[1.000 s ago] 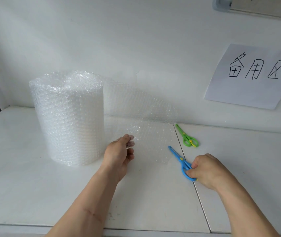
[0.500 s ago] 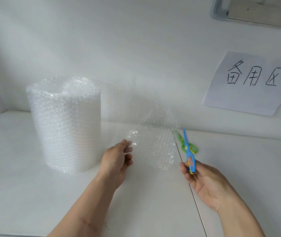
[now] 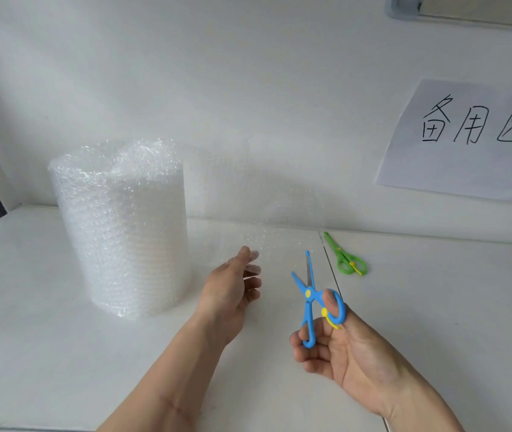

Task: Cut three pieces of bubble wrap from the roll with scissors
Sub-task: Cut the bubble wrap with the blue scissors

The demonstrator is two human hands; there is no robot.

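From the head view, the right hand (image 3: 351,347) has turned palm-up since half a second ago and now grips the blue scissors (image 3: 312,299) with the thumb through one loop and fingers through the other; the blades, closed and pointing up before, are now spread apart, lifted above the white surface (image 3: 45,322). The left hand (image 3: 232,288) stays where it was, pinching the near edge of the loose bubble wrap sheet (image 3: 267,219) between thumb and fingers. That sheet trails from the roll (image 3: 120,226), which stands upright on the surface to the left, unmoved. The scissor tips sit just right of the pinched edge, apart from it. A pair of green scissors (image 3: 346,255) lies flat beyond, near a seam in the surface. A paper sign (image 3: 466,141) with handwritten characters hangs on the wall at right.
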